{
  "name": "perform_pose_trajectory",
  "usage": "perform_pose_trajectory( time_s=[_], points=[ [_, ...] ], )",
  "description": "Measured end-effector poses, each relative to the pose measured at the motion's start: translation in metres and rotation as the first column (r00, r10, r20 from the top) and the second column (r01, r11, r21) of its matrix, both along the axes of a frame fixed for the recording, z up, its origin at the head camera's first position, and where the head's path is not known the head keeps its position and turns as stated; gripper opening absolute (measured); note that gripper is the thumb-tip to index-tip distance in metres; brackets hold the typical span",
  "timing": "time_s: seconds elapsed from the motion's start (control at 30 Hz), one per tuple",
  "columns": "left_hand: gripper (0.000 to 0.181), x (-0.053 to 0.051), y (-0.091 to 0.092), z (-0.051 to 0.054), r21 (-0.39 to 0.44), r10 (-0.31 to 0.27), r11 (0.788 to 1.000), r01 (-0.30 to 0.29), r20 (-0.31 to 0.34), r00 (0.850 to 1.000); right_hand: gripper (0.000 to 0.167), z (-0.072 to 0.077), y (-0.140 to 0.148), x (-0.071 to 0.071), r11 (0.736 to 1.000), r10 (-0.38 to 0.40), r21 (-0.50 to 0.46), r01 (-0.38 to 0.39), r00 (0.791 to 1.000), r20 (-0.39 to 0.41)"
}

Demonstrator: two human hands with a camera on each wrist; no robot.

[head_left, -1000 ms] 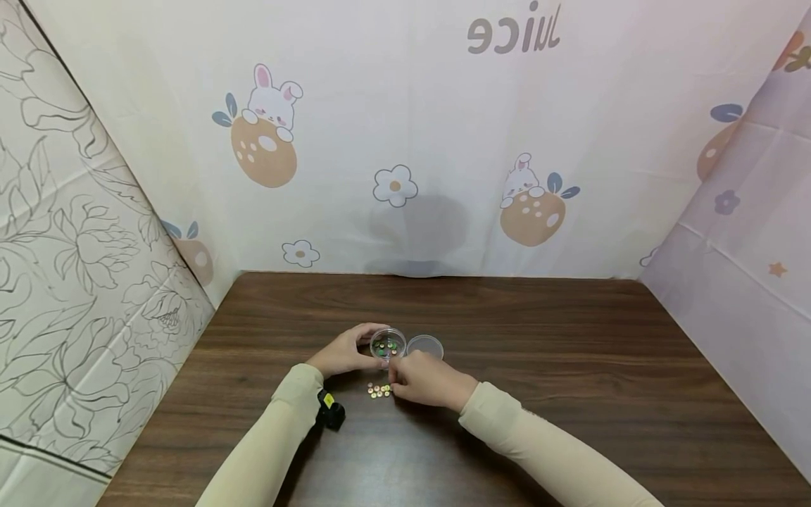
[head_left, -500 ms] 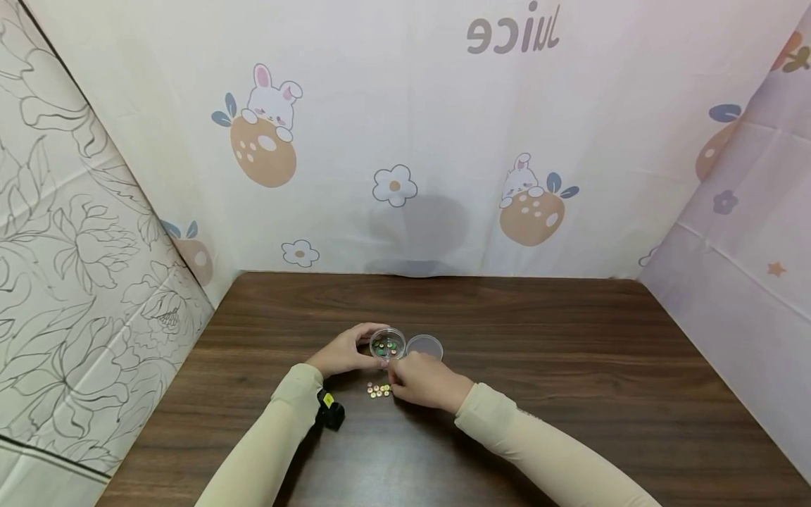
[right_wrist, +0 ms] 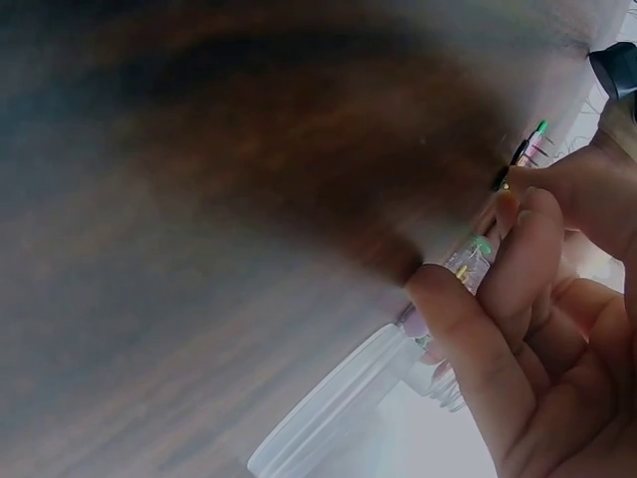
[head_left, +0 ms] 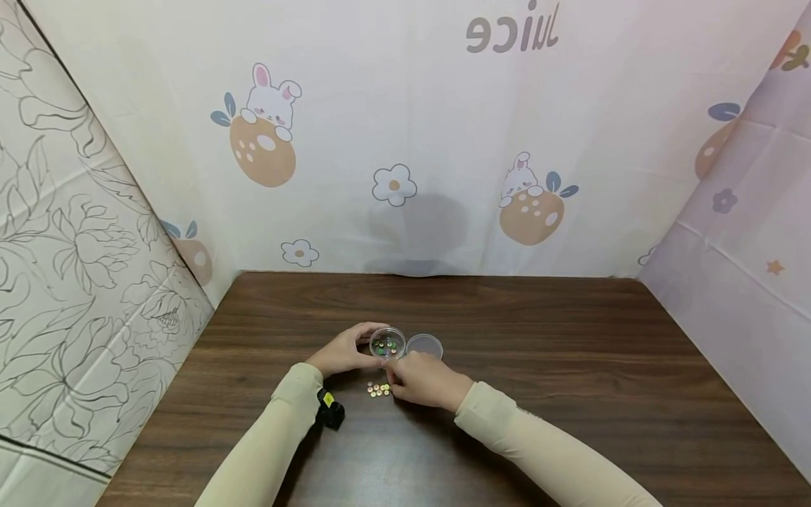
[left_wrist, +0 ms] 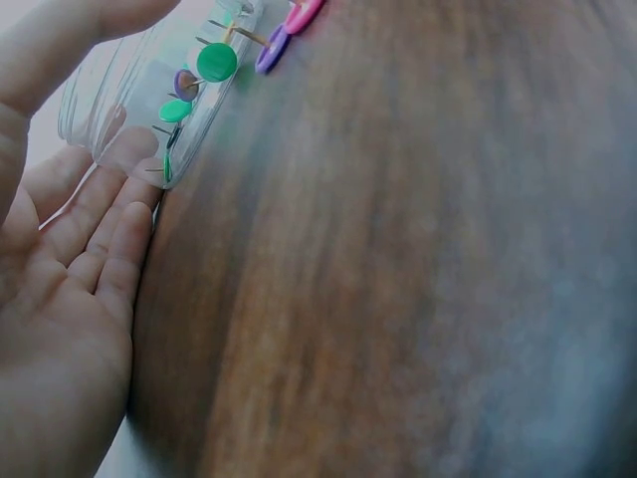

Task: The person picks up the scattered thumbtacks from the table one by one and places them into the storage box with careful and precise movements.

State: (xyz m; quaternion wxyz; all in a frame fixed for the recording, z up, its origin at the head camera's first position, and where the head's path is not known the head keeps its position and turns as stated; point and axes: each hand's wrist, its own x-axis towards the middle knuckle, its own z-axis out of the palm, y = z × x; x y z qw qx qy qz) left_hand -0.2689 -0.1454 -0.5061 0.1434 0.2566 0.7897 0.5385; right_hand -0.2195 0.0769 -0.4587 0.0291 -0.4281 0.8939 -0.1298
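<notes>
My left hand point(head_left: 345, 350) holds a clear round plastic jar point(left_wrist: 114, 95) on the table, thumb on one side and fingers on the other. Several thumbtacks lie in it; a green thumbtack point(left_wrist: 217, 62) shows plainly through the wall in the left wrist view. Just in front of the jar, a small group of loose thumbtacks point(head_left: 379, 393) rests on the table. My right hand point(head_left: 424, 380) is beside this group, fingers bent, with the index fingertip point(right_wrist: 433, 284) low at the tabletop. Whether its thumb and fingers pinch a tack is hidden.
The jar's clear round lid point(head_left: 426, 341) lies on the table right of the jar, partly behind my right hand. A black device point(head_left: 332, 412) with a yellow label sits at my left wrist. A printed curtain point(head_left: 405, 141) stands behind the brown wooden table point(head_left: 570, 352).
Both hands keep almost the same place. My right hand shifts very slightly left by the thumbtacks. The jar, the lid and the visible loose thumbtacks stay put.
</notes>
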Motion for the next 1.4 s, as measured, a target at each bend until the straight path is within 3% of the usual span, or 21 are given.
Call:
perform_pose_trajectory(
  time_s=[0.47,0.77,1.0,1.23,1.4],
  points=[
    [0.071,0.002,0.001,0.001,-0.010,0.022,1.000,-0.022,0.005,1.000,0.023,0.001,0.002,-0.001,1.000,-0.021,-0.005,0.022,0.999,0.039],
    [0.069,0.017,0.004,0.028,0.009,0.008,1.000,-0.008,0.011,1.000,0.020,0.005,0.006,-0.004,0.999,0.029,-0.047,-0.024,0.993,0.118],
    [0.069,0.020,0.005,0.032,0.019,0.016,1.000,-0.017,0.021,1.000,0.019,0.006,0.010,-0.009,0.997,0.060,-0.062,-0.048,0.979,0.196],
    [0.070,0.020,0.005,0.032,0.017,0.015,1.000,-0.015,0.030,0.999,0.017,0.015,0.012,-0.013,0.989,0.096,-0.127,-0.082,0.989,0.110],
    [0.071,0.020,0.005,0.033,0.012,0.018,1.000,-0.019,0.039,0.999,0.011,0.025,0.013,-0.017,0.988,0.042,-0.156,-0.023,0.991,0.124]
  ],
)
